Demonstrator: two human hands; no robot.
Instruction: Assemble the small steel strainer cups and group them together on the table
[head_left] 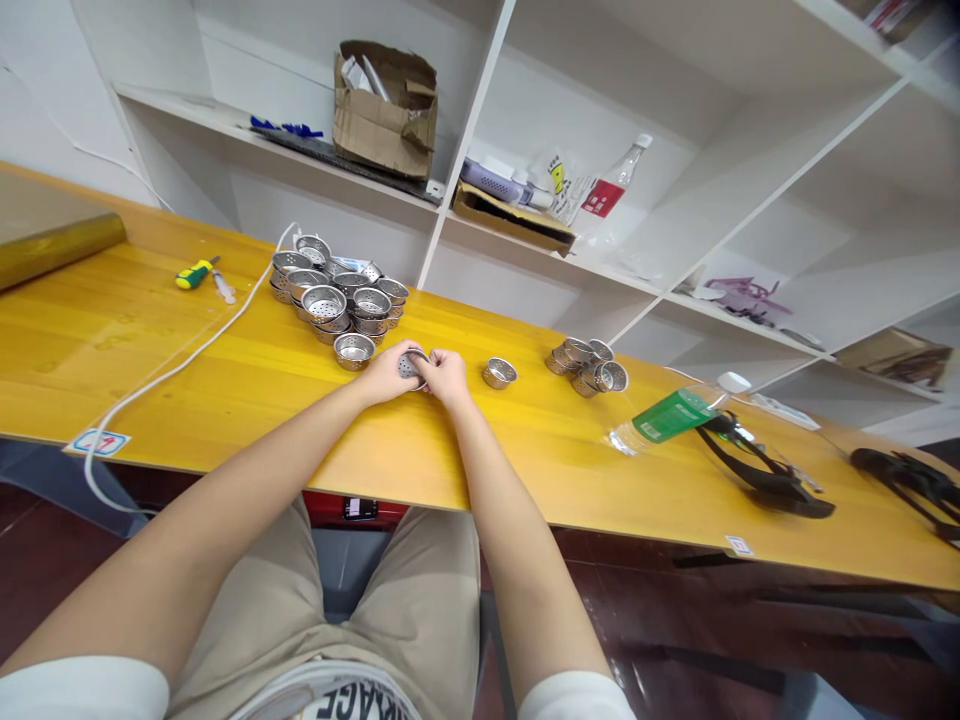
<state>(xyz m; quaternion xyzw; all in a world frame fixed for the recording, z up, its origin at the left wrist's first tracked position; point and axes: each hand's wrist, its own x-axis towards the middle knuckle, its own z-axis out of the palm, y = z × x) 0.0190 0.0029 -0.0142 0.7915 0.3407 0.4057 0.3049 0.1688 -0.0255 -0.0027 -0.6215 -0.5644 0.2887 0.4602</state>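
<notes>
Cup [406,367] of perforated metal — gripped by the left hand [384,374], pinched at its right edge by the right hand [445,379] — over a yellow table [555,455], loose cup [499,374] just right, piled cups [328,303] far left, smaller cluster [590,367] farther right.

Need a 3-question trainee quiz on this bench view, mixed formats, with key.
1. True or false: the left hand and right hand are both on the same perforated metal cup.

2. Which stands between the right hand and the small cup cluster?
A) screwdriver
B) single metal cup
C) cardboard box

3. Fill in: the bottle on the table has a ____ label.

Key: 1 true; 2 B; 3 green.
</notes>
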